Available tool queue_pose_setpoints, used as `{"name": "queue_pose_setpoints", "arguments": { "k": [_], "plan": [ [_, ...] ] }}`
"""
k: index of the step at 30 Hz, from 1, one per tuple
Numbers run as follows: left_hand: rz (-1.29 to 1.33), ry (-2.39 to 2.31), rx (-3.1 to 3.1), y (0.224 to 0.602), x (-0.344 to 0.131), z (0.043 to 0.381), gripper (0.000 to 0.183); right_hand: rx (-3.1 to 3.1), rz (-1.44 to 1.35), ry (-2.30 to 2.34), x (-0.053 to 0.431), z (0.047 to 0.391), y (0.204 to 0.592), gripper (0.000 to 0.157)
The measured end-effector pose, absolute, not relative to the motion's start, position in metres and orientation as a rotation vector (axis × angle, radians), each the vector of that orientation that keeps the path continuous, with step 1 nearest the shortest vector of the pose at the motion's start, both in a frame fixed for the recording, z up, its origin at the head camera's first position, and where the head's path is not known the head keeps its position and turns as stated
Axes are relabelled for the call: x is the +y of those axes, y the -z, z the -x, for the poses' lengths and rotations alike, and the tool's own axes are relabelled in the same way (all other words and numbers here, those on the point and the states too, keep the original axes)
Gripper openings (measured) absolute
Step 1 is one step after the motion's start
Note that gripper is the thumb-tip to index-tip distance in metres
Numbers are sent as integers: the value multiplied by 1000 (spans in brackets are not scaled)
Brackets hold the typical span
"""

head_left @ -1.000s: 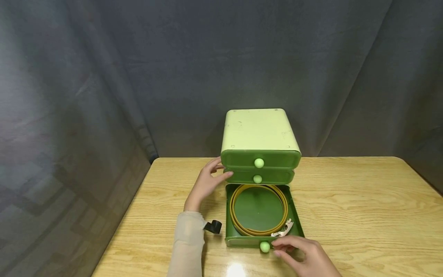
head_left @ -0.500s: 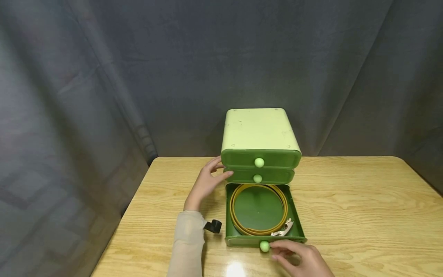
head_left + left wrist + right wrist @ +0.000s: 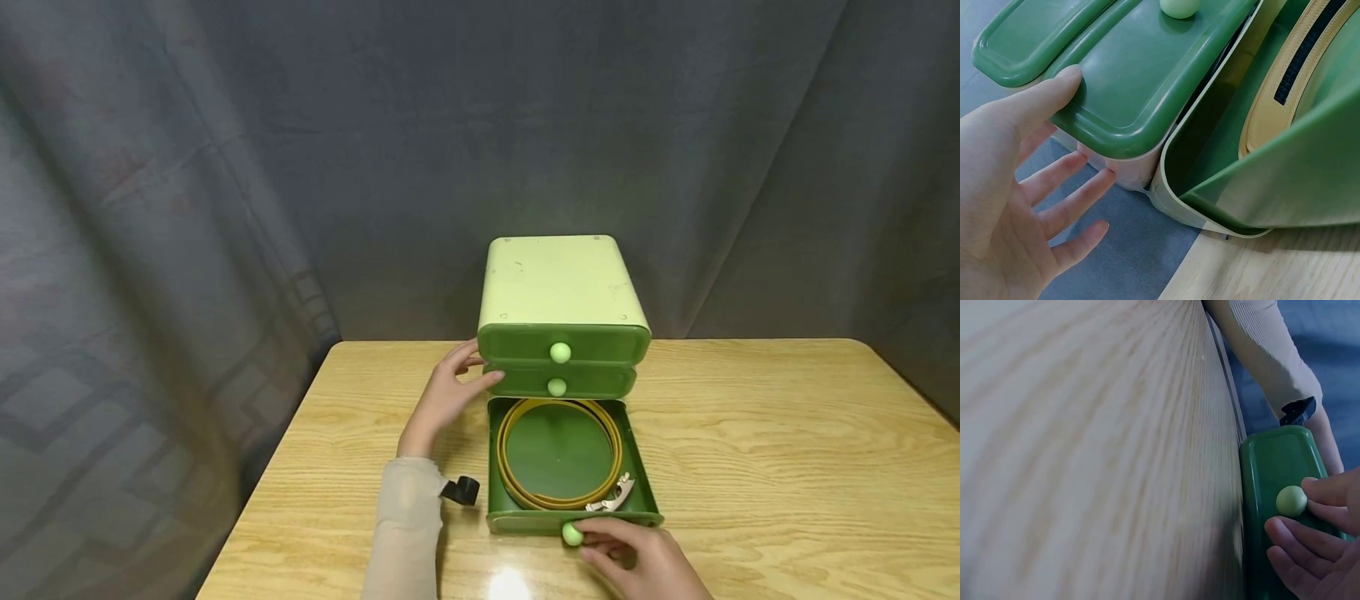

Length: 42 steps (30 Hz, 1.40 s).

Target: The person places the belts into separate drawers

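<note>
A green coiled-up drawer cabinet with a pale yellow-green top (image 3: pixel 562 279) has its bottom drawer (image 3: pixel 643 492) pulled out. In that drawer lies a coiled tan belt (image 3: pixel 617 454) with a metal buckle (image 3: pixel 619 495). My left hand (image 3: pixel 441 400) rests against the cabinet's left side, fingers spread; its thumb touches the middle drawer's front (image 3: pixel 1141 75). By the bottom drawer's round light-green knob (image 3: pixel 572 533), my right hand (image 3: pixel 637 554) holds its index fingertip against the knob. Its thumb looks slightly apart from the knob. The right wrist view shows the same knob (image 3: pixel 1291 501) between spread fingers.
The cabinet stands on a wood-grain table (image 3: pixel 780 450). Behind it hangs a dark grey curtain (image 3: pixel 420 167). A small black wrist device (image 3: pixel 461 491) sticks out from my left sleeve, beside the open drawer. The two upper drawers are closed.
My right hand has moved a little left along the bottom drawer's front, and its index fingertip now touches the knob. The left hand and the belt have stayed put.
</note>
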<state>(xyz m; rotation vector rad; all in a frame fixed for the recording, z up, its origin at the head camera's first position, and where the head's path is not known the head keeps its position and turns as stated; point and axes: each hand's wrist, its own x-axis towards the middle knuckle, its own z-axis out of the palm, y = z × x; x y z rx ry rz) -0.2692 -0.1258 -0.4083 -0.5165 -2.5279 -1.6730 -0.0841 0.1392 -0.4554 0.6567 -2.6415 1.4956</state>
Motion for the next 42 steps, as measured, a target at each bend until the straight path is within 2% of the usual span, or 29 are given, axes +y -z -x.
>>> {"name": "queue_pose_setpoints", "arguments": {
  "k": [11,20,27,42],
  "plan": [
    [537,1682,-2505,408,-126,269,53,-2686,-724,-1568,137,88,457,32],
    [534,1691,-2503,409,-126,270,54,-2621,-669,-1366,131,91,457,20],
    [535,1699,-2502,409,-125,269,54,-2642,-601,-1524,131,92,456,23],
    [529,1724,-2478,409,-125,271,55,-2649,-592,-1516,132,95,453,18]
  ]
}}
